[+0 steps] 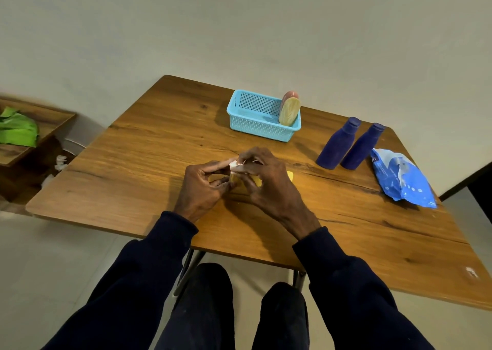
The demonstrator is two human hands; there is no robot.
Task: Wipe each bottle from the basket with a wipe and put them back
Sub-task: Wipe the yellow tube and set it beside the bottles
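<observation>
Knees [213, 309] in dark trousers nearest, cut off at bottom edge; person seated at near edge of table [133, 176]. Both dark sleeves reach in to mid-table. Left hand [198, 190] is curled round the left end of the yellow bottle [289, 176], which lies flat on the table, probably pinned so it doesn't roll. Right hand [269, 182] sits over the bottle's middle and pinches the white wipe [234, 165] at its fingertips, just above the bottle; looks like the wipe is being bunched or repositioned mid-clean. The hands cover most of the bottle: only the right end and slivers between the fingers show, cap not visible, and I can't tell how much is wiped. Basket [255, 126] is at far centre, with a cream bottle [289, 111] leaning in its right corner and a pink one [290, 95] behind it, mostly hidden. Two blue bottles [336, 143] stand touching, right of the basket and outside it, so not yet returned; can't tell if wiped. Wipe pack [402, 179] lies near the right edge just beside them, flap open, handy for the right hand. Print on it is unreadable. Far left, off the table: shelf [40, 126] with green cloth [17, 129], cropped by the frame. White scraps on the floor below it are unclear.
</observation>
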